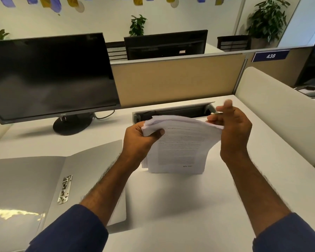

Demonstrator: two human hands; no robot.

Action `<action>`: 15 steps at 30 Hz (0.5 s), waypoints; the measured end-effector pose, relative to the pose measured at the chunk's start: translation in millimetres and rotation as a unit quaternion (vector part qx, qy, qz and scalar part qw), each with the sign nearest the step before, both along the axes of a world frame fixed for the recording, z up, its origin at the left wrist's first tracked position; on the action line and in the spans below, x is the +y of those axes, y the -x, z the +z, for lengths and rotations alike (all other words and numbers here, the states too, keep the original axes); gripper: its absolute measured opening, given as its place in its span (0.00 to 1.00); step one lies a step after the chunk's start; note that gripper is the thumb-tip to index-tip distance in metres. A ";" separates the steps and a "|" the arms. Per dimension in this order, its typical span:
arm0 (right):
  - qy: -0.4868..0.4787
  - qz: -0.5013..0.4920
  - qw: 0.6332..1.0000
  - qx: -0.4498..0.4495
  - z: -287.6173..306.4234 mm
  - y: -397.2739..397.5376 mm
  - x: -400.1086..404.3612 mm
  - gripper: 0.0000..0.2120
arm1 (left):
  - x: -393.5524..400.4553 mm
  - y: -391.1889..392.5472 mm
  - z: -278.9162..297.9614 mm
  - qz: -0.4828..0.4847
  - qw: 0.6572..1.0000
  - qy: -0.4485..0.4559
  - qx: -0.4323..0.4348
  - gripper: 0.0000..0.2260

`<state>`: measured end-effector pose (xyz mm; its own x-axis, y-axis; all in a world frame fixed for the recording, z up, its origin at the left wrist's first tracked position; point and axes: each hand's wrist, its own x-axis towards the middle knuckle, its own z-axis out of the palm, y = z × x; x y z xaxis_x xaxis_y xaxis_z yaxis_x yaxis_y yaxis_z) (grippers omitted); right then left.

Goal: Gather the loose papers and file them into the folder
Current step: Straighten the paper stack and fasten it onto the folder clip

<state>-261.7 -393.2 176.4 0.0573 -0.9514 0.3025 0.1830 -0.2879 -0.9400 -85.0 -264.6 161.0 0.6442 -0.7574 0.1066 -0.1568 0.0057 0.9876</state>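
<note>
A stack of printed white papers (pixel 180 150) stands on its lower edge on the white desk, its top bent toward me. My left hand (pixel 140 140) grips the stack's upper left corner, thumb on the front sheet. My right hand (pixel 233 131) rests against the stack's upper right edge with fingers loosely curled; its thumb sticks up. A grey folder (pixel 31 180) lies open and flat at the left of the desk, with a metal clip fastener (pixel 65 189) near its spine. My left forearm crosses over the folder's right flap.
A black monitor (pixel 49 75) on a round stand fills the back left. Behind the papers is an open cable well (pixel 173 111) in the desk (pixel 171 206). A tan partition (pixel 176 79) closes the back, and a cream divider (pixel 273 110) runs along the right.
</note>
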 end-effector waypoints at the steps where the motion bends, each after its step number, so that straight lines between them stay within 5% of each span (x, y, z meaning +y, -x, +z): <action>1: -0.001 0.044 0.999 -0.017 -5.2 5.1 -1.1 0.30 | 1.7 -0.9 -1.5 -0.005 1.000 0.002 -0.005 0.12; 4: -0.033 0.192 0.979 -0.064 -25.7 18.4 -4.9 0.48 | 6.6 -2.6 -2.6 -0.012 1.000 0.025 0.008 0.11; 6: -0.049 0.250 0.967 -0.014 -38.1 24.6 -6.7 0.53 | 8.1 -4.6 0.4 -0.018 0.998 0.046 0.035 0.10; 9: -0.044 0.276 0.954 0.110 -52.0 30.4 -9.6 0.34 | 10.7 -10.1 4.0 -0.031 0.995 0.065 0.070 0.10; 15: -0.073 0.287 0.944 0.144 -57.4 32.7 -12.0 0.29 | 20.8 -17.6 -5.9 -0.105 0.987 0.034 0.115 0.16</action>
